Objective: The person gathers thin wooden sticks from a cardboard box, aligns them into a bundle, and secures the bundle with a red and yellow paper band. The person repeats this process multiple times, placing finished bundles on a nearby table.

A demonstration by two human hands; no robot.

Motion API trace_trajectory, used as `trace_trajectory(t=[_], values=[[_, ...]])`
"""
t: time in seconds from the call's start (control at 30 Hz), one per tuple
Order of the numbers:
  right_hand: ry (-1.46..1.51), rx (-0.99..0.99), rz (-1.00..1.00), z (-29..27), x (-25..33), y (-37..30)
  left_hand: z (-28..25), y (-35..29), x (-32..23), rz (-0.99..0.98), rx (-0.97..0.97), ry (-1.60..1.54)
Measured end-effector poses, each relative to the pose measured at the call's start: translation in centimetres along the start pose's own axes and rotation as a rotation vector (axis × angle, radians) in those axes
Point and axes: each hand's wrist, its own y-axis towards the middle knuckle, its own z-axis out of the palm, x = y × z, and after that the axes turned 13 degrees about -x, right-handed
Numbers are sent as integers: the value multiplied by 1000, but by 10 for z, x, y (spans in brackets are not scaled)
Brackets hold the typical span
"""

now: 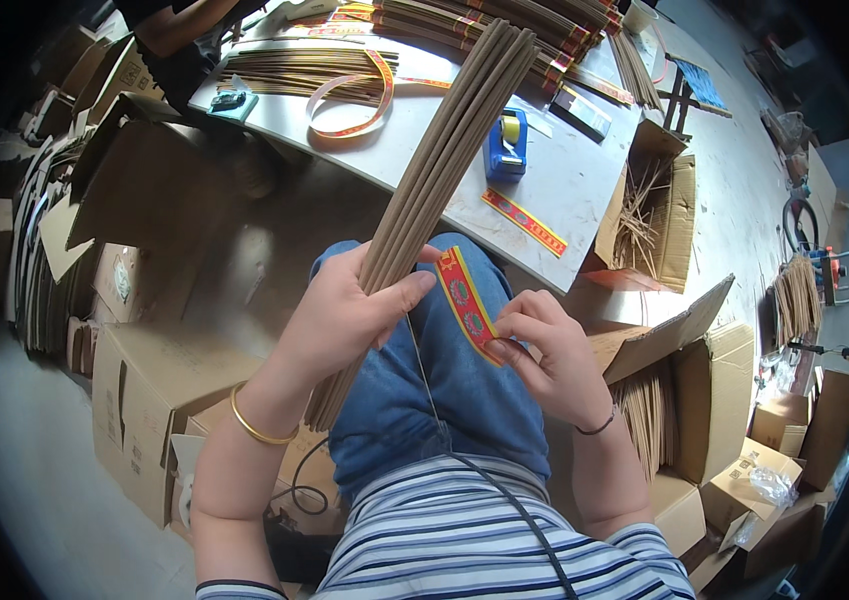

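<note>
My left hand is wrapped round a bundle of long brown incense sticks, gripping it below the middle. The bundle slants over my lap, its top end above the table. A red and yellow paper label strip hangs between my hands. Its lower end is pinched in the thumb and fingers of my right hand. The strip's upper end lies by my left fingertips at the bundle's side; whether it sticks to the bundle I cannot tell. A similar label strip lies near the table's edge, below a blue tape dispenser.
Banded incense bundles and loose sticks lie across the table, with a curled label ribbon. Cardboard boxes with sticks stand at my right. More cartons are at my left. Another person's arm reaches in at the far left.
</note>
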Motion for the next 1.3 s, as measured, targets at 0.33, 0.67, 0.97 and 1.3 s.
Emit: trace_trajectory(t=[0.33,0.67,0.97,1.3], values=[[-30,48,-87,-7,17,-33,-3,-44,-2,8,-1,123],[494,-316,51,31,30,-42,15,-81,-6,396,-45,459],[290,-209,-115,24,74,-47,23,-97,2,690,-258,836],[302,-317,-110,35,71,-49,23,-101,1,653,-233,846]])
